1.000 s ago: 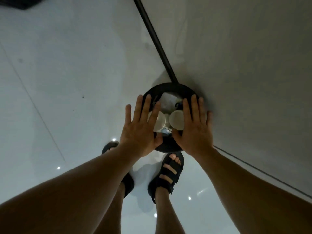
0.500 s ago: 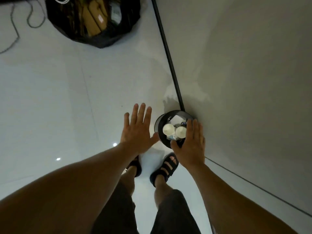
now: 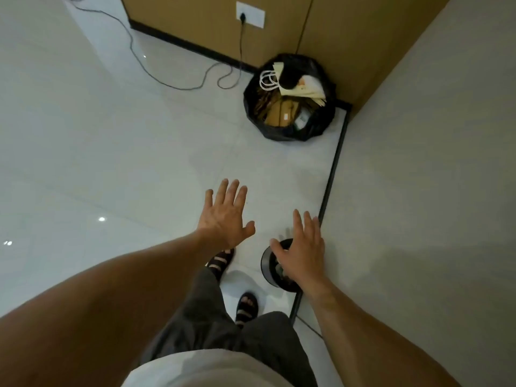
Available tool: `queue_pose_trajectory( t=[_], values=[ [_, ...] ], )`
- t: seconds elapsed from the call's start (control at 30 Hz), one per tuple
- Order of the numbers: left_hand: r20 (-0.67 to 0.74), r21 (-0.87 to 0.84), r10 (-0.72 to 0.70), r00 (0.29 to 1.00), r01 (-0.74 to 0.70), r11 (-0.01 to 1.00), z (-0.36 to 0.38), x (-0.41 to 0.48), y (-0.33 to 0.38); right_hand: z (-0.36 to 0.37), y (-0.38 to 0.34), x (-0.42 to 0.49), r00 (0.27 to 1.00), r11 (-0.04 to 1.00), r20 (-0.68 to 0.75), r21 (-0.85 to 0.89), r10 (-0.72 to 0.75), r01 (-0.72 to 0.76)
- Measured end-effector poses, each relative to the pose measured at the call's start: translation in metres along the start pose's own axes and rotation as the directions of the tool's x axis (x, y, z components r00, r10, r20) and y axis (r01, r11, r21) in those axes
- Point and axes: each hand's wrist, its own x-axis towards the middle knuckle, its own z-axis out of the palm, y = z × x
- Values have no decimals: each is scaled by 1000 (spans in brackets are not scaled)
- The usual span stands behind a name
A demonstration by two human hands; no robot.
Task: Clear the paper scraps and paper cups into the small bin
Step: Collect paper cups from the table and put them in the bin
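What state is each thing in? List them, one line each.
small bin: upright on the floor, contents mostly hidden
right hand: open, fingers spread, partly hiding the small bin
left hand: open, fingers spread, holding nothing
black bag: mouth open, holds cardboard and paper bags
cable: plugged into the wall socket

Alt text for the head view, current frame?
Left hand and right hand spread open over a pale tiled floor, the right one above a small black bin by the wall. A black bag of cardboard sits in the corner.
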Motion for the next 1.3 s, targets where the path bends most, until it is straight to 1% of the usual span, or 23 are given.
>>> queue_pose_trajectory(
  t=[0.1,0.17,0.2,0.23,0.3,0.4,0.53,0.63,0.73,0.83,0.97,1.07,1.17,1.3],
  values=[
    [-21,-20,-133,991,133,991,-10,-46,-16,-6,-27,-12,988,986,45,-74,-147,150],
    [-42,-56,-246,968,244,968,-18,-79,-34,-6,-52,-21,967,965,89,-96,-238,246],
    [-40,-71,-279,960,276,959,-22,-90,-41,-4,-60,-23,960,959,114,-97,-255,266],
    [-52,-93,-340,939,334,938,-24,-110,-53,-2,-75,-29,943,941,133,-107,-306,320],
    [-72,-140,-481,874,469,872,-27,-155,-79,3,-110,-41,890,885,163,-125,-427,448],
    [-55,-211,-660,749,637,741,-23,-226,-117,13,-170,-64,793,787,217,-136,-569,602],
    [-43,-300,-814,579,770,563,-12,-312,-157,31,-247,-107,638,628,278,-137,-718,766],
    [-52,-342,-873,485,813,472,-8,-367,-187,50,-301,-147,529,514,304,-134,-792,847],
    [-63,-398,-915,399,830,390,2,-424,-223,78,-354,-193,447,427,323,-134,-834,894],
    [-63,-427,-943,326,845,321,22,-487,-259,110,-406,-245,398,389,341,-98,-852,916],
    [-37,-437,-974,221,873,215,53,-569,-304,159,-468,-320,308,326,357,-9,-882,945],
    [1,-430,-986,166,891,149,72,-624,-331,191,-504,-368,255,288,382,31,-888,957],
    [29,-445,-996,84,894,62,88,-663,-361,219,-536,-397,206,248,401,55,-893,967],
    [98,-473,-995,29,881,-20,106,-691,-400,261,-577,-415,159,205,473,47,-866,978]
  ],
)
